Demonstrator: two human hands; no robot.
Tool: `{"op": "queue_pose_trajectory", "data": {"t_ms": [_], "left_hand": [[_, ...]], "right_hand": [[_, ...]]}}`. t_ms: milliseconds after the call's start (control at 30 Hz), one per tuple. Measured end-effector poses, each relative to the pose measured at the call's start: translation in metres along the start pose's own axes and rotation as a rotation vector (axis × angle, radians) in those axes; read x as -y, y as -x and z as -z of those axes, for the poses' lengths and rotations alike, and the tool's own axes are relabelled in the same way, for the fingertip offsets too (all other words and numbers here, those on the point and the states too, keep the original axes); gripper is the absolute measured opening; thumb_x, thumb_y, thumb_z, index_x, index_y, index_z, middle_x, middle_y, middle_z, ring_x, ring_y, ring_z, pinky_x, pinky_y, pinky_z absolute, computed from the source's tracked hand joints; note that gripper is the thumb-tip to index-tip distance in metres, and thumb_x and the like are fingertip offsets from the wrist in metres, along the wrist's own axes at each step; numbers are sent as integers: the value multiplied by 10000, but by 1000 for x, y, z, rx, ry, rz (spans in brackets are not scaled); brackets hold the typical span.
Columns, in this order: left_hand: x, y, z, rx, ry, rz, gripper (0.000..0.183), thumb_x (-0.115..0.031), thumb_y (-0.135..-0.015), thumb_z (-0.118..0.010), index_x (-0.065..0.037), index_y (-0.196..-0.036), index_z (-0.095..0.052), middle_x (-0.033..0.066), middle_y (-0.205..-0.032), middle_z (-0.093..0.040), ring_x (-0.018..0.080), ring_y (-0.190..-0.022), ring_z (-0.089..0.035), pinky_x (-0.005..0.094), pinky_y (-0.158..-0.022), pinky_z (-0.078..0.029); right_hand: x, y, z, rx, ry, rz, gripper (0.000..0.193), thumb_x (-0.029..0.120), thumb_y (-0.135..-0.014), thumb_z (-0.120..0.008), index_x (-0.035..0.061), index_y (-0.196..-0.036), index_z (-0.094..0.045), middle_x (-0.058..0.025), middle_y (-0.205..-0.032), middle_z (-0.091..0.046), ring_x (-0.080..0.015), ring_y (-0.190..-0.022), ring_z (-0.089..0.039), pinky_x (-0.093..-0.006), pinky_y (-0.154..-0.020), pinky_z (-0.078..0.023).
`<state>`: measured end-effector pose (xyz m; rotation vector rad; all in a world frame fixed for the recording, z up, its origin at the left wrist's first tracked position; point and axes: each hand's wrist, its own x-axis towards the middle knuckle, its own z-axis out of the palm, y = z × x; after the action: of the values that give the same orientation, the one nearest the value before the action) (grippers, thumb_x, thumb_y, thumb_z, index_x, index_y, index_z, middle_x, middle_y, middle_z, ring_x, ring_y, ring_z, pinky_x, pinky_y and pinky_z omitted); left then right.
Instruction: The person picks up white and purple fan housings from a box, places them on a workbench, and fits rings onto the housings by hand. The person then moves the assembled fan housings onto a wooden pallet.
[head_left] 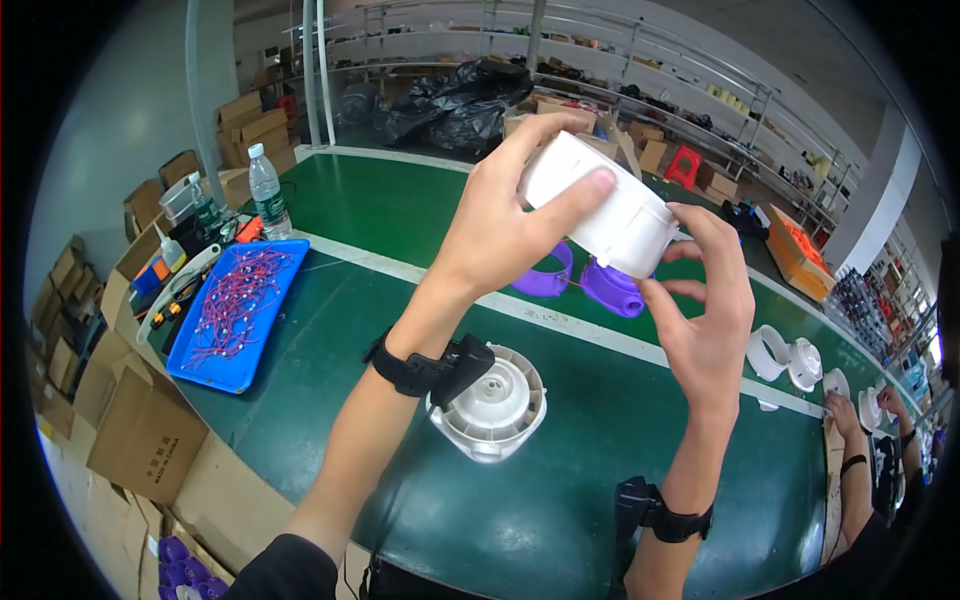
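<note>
Left grip (pixel 500 225) wrapping white housing (pixel 600 205), right hand (pixel 705 315) at rim, raised above green table (pixel 560 500)

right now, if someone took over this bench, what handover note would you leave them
Left hand: grips the white round housing from above, raised over the green bench.
Right hand: fingers at the housing's lower edge, by a purple part seen just below it; whether it holds that part is unclear.
On the bench: a second purple part, a white finned round base near the person, and a blue tray of red wired pieces to the left.
Done: housing picked up.
Left: the base lies untouched, apart from the housing.
</note>
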<state>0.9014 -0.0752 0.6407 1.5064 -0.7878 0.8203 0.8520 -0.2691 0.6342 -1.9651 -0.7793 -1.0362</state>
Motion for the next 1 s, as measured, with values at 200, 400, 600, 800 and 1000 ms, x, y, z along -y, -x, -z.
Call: {"op": "queue_pose_trajectory", "data": {"t_ms": [200,400,600,800,1000], "left_hand": [[2,1,3,-29,31,108,368,-309,-947,-587,6,-1137,-608,106,-960,-665,148,-916,-612,297,-817,-481],[7,6,2,169,-164,152,504,-364,-961,-557,10,-1294,-503,159,-1122,-620,212,-992,-616,293,-862,-479],[4,9,-14,236,-375,143,766,-477,-822,-710,14,-1344,-442,223,-1162,-602,252,-1004,-634,351,-840,-511],[8,5,-6,192,-118,295,701,-475,-838,-688,8,-1299,-476,208,-1101,-621,243,-972,-625,342,-837,-496],[4,9,-1,245,-288,176,692,-465,-836,-696,2,-1297,-476,174,-1117,-610,206,-1030,-592,336,-854,-485]], "right_hand": [[2,0,-3,5,16,7,550,-79,-697,-712,51,-1219,-598,-121,-1178,-558,-194,-856,-610,-288,-663,-577],[-13,1,6,47,154,39,602,-45,-678,-725,78,-1258,-623,-79,-1183,-563,-138,-874,-573,-240,-629,-536],[0,2,0,40,121,3,573,-39,-690,-739,67,-1242,-626,-74,-1117,-558,-144,-860,-555,-237,-591,-498],[6,3,-9,69,94,-1,518,31,-721,-776,36,-1210,-604,-124,-1092,-536,-240,-903,-594,-316,-635,-512],[5,3,-11,53,123,40,505,24,-725,-766,27,-1204,-605,-125,-1082,-537,-243,-887,-593,-316,-634,-510]]}}
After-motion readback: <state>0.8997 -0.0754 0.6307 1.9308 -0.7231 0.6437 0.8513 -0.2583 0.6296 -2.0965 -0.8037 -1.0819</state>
